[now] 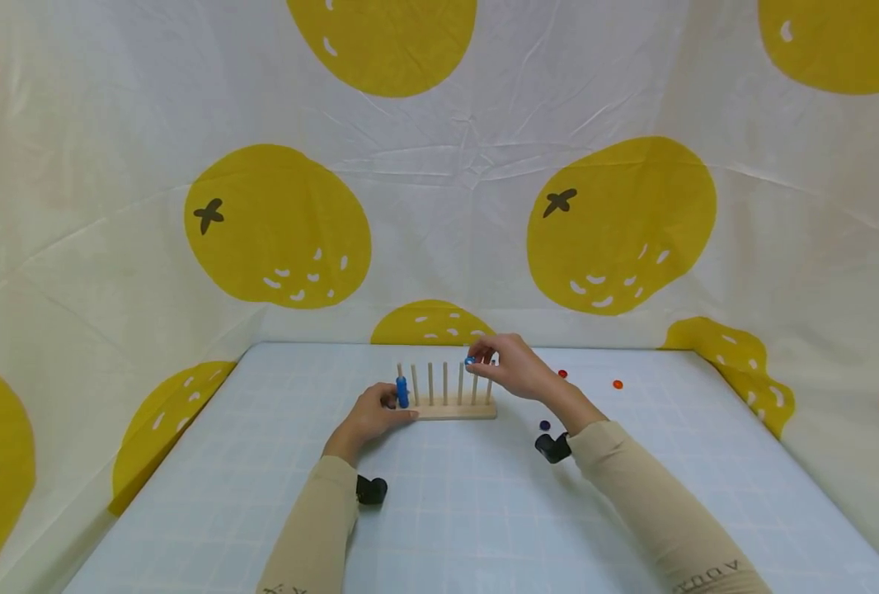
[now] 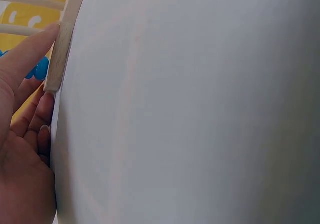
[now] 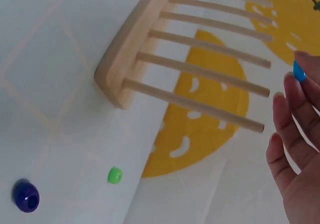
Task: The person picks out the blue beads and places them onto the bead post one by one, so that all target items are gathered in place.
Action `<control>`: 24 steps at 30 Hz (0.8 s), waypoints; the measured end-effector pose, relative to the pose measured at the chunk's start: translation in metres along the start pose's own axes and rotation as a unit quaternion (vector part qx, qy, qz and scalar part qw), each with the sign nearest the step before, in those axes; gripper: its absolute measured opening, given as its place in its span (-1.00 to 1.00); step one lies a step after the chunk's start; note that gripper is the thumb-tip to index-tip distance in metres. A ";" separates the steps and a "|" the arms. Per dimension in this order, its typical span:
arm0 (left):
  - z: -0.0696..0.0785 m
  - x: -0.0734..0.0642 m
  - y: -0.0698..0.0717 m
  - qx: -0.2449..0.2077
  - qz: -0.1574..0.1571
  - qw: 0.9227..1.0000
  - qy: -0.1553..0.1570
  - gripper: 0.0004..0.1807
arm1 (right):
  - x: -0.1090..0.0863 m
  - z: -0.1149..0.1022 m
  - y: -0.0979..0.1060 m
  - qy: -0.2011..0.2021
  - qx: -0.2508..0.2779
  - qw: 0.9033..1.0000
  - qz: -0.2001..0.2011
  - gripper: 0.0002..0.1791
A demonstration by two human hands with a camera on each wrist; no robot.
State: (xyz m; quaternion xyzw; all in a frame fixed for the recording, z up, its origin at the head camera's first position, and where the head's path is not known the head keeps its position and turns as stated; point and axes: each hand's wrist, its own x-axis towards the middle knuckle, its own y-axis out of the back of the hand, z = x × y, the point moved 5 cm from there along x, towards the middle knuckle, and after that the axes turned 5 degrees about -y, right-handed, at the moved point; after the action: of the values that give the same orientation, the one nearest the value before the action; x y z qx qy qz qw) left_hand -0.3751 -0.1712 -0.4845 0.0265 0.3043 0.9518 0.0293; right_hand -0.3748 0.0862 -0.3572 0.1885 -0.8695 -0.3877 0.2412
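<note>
A wooden peg rack (image 1: 454, 412) stands on the table with a row of upright pegs. Several blue beads (image 1: 402, 393) are stacked on its leftmost peg; the other pegs carry none that I can see. My left hand (image 1: 371, 415) grips the left end of the base, thumb along the front and fingers behind, as the left wrist view also shows. Between thumb and forefinger, my right hand (image 1: 512, 367) pinches one blue bead (image 3: 299, 71). It is held near the peg tops, toward the rack's right side, and fingers partly cover it.
Right of the rack lie a dark purple bead (image 1: 545, 426), a red bead (image 1: 562, 374) and an orange bead (image 1: 618, 384). A green bead (image 3: 115, 175) shows in the right wrist view. Behind the table (image 1: 439, 511) hangs a fruit-patterned cloth (image 1: 439, 223).
</note>
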 end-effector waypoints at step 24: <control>0.002 0.000 0.002 -0.012 -0.001 0.999 -0.042 -0.57 | 0.048 -0.039 -0.046 0.043 -0.013 0.999 -0.017 -0.83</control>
State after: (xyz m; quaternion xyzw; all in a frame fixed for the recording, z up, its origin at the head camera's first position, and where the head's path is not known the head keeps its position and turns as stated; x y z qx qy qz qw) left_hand -0.3753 -0.1717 -0.4815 0.0662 0.2914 0.9533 0.0432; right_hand -0.3854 0.0099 -0.3569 0.2165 -0.8498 -0.3946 0.2744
